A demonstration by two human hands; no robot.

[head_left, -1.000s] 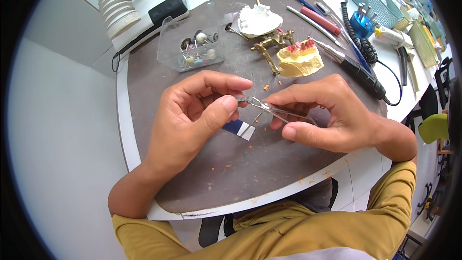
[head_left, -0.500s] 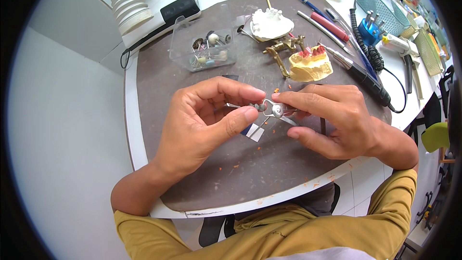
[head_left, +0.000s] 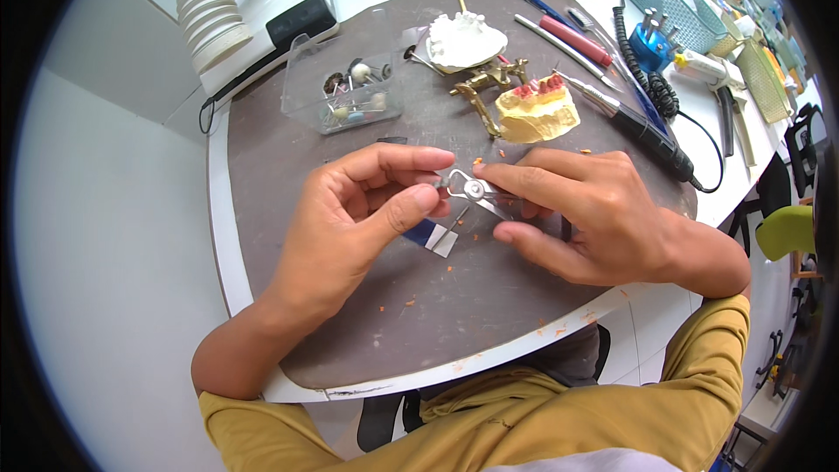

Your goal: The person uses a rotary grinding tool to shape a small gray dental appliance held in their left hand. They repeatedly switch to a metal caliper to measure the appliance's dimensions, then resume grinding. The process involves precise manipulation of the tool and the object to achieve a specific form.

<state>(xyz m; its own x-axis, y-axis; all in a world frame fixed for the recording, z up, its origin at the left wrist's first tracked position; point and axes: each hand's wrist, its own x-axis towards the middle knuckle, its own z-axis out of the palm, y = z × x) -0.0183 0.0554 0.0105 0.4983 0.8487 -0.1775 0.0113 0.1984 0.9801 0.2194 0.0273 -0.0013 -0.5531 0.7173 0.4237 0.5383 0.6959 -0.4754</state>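
My left hand pinches a small dark-grey metal piece like a dental bridge between thumb and fingers; the fingertips hide most of it. From the right, my right hand holds a small silver thickness caliper, its index finger on one side near the round pivot and its thumb by the handle end. The caliper's curved jaws are at the metal piece; whether the tips touch it cannot be told. Below the hands lie a blue-and-white strip and a thin metal pin on the brown mat.
Beyond my hands are a yellow dental model with red wax, a brass articulator, a white plaster model and a clear box of burs. A black handpiece lies right. Orange crumbs dot the mat.
The whole view has shifted, so everything sits further left. Less of the metal piece shows between my left fingertips. Both hands keep nearly the same place over the mat.
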